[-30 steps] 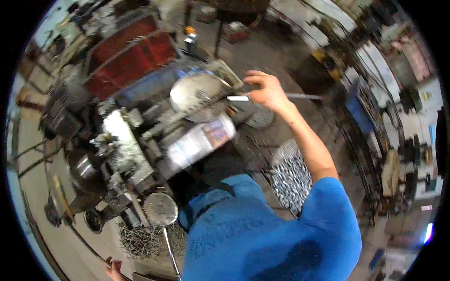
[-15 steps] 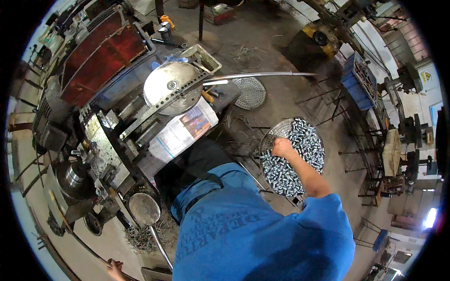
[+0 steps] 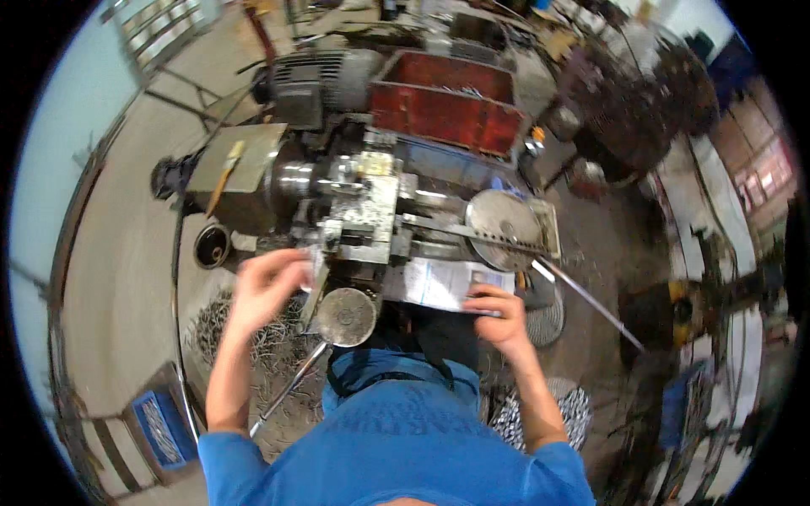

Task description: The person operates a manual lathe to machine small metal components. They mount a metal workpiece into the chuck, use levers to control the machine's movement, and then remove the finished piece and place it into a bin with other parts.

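My left hand (image 3: 268, 288) is raised at the front left of a metal lathe-like machine (image 3: 363, 202). Its fingers reach toward the machine, slightly smeared by motion, and no held thing shows in them. Over the right edge of a printed paper sheet (image 3: 426, 282) hovers my right hand (image 3: 499, 319), fingers apart and loosely bent; I cannot tell whether they touch the sheet. A round metal disc (image 3: 346, 317) on a long lever stands between my hands, nearer my left. Small shiny metal cylinders (image 3: 578, 413) lie in a tray below my right forearm, which hides part of them.
A red bin (image 3: 447, 105) stands behind the machine. Right of it are a large round plate (image 3: 506, 223) and a long metal rod (image 3: 591, 304). Curly metal shavings (image 3: 261, 354) heap on the floor at left, with a blue crate (image 3: 163, 428) farther forward.
The view has swung left toward the machine. My right hand has left the tray of metal cylinders for the paper sheet. My left hand has left the long bar and come to the machine's front.
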Demonstrator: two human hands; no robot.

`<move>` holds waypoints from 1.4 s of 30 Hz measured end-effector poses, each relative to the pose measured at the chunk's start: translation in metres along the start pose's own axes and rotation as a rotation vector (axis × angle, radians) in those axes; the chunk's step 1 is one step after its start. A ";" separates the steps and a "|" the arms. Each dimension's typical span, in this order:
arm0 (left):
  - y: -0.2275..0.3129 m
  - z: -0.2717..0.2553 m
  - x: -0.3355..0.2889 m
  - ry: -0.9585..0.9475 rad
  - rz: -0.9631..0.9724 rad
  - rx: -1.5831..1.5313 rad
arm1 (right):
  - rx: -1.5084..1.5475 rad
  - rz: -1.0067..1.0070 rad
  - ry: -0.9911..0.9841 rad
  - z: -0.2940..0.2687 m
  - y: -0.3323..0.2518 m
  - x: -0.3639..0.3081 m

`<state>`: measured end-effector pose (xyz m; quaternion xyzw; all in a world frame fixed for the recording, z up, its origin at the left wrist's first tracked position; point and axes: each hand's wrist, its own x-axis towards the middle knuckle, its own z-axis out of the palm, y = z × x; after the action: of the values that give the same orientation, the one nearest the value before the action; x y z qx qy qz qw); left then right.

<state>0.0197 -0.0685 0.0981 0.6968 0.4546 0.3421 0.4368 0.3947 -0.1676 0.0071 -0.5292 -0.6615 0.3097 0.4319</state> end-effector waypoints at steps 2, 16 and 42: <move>-0.001 0.035 0.010 -0.163 0.023 -0.196 | 0.018 -0.411 -0.167 0.036 -0.054 0.060; -0.009 0.034 0.008 0.088 0.242 0.062 | -0.283 -0.770 -0.188 0.113 -0.128 0.116; -0.095 -0.173 -0.158 0.541 -0.567 0.929 | -1.017 -0.659 -0.376 0.194 -0.049 0.294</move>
<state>-0.2191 -0.1447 0.0645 0.5548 0.8190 0.1432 0.0304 0.1792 0.1139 0.0363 -0.3734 -0.9186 -0.1050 0.0758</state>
